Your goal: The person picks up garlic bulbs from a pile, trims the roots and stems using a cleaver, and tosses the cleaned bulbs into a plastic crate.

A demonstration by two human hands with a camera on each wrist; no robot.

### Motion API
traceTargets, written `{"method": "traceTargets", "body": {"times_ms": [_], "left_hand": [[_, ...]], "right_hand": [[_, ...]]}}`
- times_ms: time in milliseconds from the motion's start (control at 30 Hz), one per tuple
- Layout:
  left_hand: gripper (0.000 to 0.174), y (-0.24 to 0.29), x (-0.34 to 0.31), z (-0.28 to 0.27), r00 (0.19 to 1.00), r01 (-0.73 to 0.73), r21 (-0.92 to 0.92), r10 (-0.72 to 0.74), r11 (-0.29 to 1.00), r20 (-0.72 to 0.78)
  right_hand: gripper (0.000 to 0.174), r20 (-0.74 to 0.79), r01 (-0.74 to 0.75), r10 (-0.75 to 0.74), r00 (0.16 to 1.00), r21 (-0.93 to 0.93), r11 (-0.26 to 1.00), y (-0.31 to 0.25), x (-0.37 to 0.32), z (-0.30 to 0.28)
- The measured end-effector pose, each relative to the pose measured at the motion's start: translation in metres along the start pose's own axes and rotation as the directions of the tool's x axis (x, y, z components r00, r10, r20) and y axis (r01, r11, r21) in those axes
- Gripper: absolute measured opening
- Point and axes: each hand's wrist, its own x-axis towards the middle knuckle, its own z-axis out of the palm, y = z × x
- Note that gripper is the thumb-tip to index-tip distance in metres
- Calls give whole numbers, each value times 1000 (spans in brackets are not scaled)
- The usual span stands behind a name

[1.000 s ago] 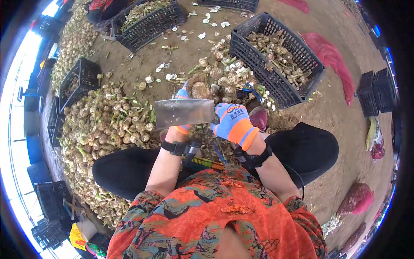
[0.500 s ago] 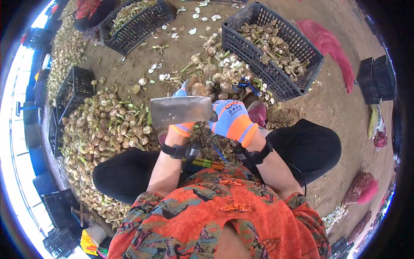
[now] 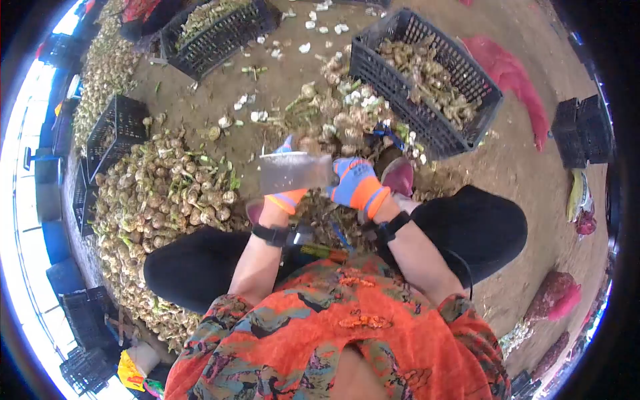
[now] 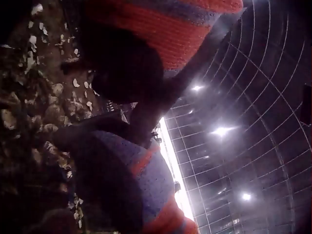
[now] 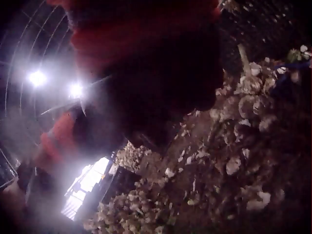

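A blue and orange glove covers the right hand point(image 3: 360, 189), which grips a wide metal cleaver point(image 3: 292, 175) by its handle, the blade reaching left across the other hand. Most of the gloved left hand point(image 3: 287, 199) is behind the blade; its orange cuff shows below and a blue finger above. Just past the blade's upper edge, a blurred brownish garlic bulb point(image 3: 308, 145) lies against the left fingers, which appear to hold it. The left wrist view is dark, with a glove point(image 4: 165, 29) at the top; the right one shows a shadowed glove point(image 5: 141, 44).
Garlic is heaped point(image 3: 160, 190) beside the left knee, and more bulbs point(image 3: 350, 120) lie ahead of the hands. A black crate point(image 3: 417, 100) holding trimmed garlic stands front right, another crate point(image 3: 217, 43) front left. Pink netting point(image 3: 510, 77) lies at the right.
The blade has shifted right and looks shorter from above. The right hand and forearm have turned slightly, while the left cuff has moved a little to the right.
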Motion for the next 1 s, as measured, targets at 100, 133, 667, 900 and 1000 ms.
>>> {"method": "traceTargets", "body": {"times_ms": [100, 133, 667, 900, 1000], "left_hand": [[27, -44, -6, 25, 996, -74, -81, 78, 994, 44], [27, -48, -10, 25, 996, -66, -79, 70, 995, 51], [29, -36, 2, -18, 856, 374, -900, -458, 225, 241], [27, -52, -4, -5, 967, 249, -203, -234, 947, 98], [33, -78, -25, 6, 979, -8, 49, -2, 999, 205]], "right_hand": [[45, 34, -54, 52, 998, 49, 997, -4, 0, 7], [45, 42, -54, 52, 998, 55, 997, -6, -2, 3], [11, -155, 113, 41, 987, 852, 511, 0, 8, 36], [21, -74, 78, -44, 996, 553, 830, -17, 2, -5], [37, -21, 79, -77, 997, 123, 989, -32, 0, -25]]}}
